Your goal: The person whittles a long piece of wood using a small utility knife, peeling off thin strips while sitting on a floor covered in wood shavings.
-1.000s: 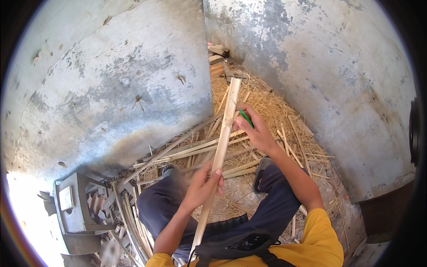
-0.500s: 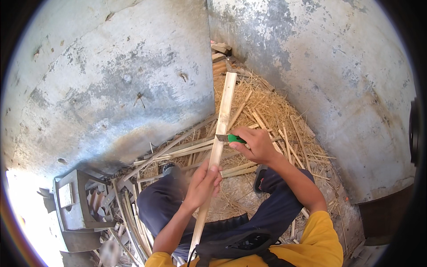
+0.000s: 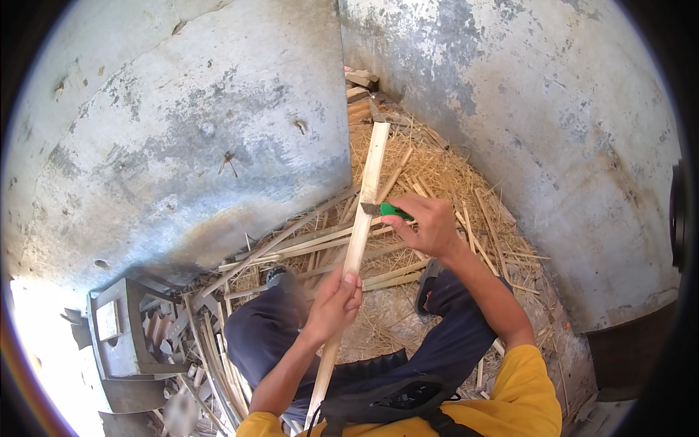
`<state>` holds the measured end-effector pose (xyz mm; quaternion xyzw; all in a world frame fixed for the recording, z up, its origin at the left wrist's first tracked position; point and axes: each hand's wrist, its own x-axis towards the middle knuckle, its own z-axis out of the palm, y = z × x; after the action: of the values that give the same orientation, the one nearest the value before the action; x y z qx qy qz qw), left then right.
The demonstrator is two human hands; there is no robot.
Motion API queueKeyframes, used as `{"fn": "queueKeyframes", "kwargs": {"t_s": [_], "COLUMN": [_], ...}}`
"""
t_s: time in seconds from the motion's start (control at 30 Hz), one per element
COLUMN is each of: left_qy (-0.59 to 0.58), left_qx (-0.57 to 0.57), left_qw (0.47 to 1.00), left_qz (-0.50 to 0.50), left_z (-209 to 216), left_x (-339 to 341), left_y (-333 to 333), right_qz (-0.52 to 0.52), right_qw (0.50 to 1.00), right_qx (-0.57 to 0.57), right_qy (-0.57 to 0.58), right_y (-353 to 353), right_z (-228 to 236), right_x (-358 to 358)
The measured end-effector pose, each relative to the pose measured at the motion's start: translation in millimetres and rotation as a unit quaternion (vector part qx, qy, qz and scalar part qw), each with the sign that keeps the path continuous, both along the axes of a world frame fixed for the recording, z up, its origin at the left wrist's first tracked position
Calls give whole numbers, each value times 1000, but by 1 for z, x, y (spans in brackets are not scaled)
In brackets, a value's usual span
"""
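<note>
A long pale split bamboo strip (image 3: 372,169) slants upward from my lap, its far end over the straw. My left hand (image 3: 335,304) is wrapped round it below the middle, thumb on top. In my right hand (image 3: 429,221) is a knife with a green handle (image 3: 395,212). Its short, dark, wide blade (image 3: 370,208) lies across the strip, above my left hand. The blade's edge against the strip is too small to make out.
Shavings and straw (image 3: 444,164) cover the floor between two peeling walls (image 3: 240,95). Several loose strips (image 3: 306,244) lie in front of my legs. A grey stool-like frame (image 3: 135,331) stands at the left, with more strips beside it.
The knife and my right hand have moved up along the strip, away from my left hand. The strip has shifted slightly to the right at its far end.
</note>
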<state>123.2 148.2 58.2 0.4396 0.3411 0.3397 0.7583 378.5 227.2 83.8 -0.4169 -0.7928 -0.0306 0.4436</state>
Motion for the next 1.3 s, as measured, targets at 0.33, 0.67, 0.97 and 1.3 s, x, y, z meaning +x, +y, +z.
{"fn": "queueKeyframes", "kwargs": {"t_s": [0.33, 0.67, 0.97, 1.3], "left_qy": [2, 19, 47, 35], "left_qx": [-19, -18, 18, 6], "left_qw": [1000, 1000, 998, 999], "left_qz": [5, 6, 28, 21], "left_z": [3, 3, 4, 13], "left_x": [0, -8, -10, -2], "left_y": [4, 11, 16, 12], "right_qz": [-23, 3, -83, -391], "right_qw": [1000, 995, 933, 849], "right_qx": [-19, -95, -286, -298], "right_qy": [3, 42, 200, 193], "right_y": [6, 10, 14, -73], "right_z": [3, 6, 41, -296], "right_x": [3, 0, 108, 289]}}
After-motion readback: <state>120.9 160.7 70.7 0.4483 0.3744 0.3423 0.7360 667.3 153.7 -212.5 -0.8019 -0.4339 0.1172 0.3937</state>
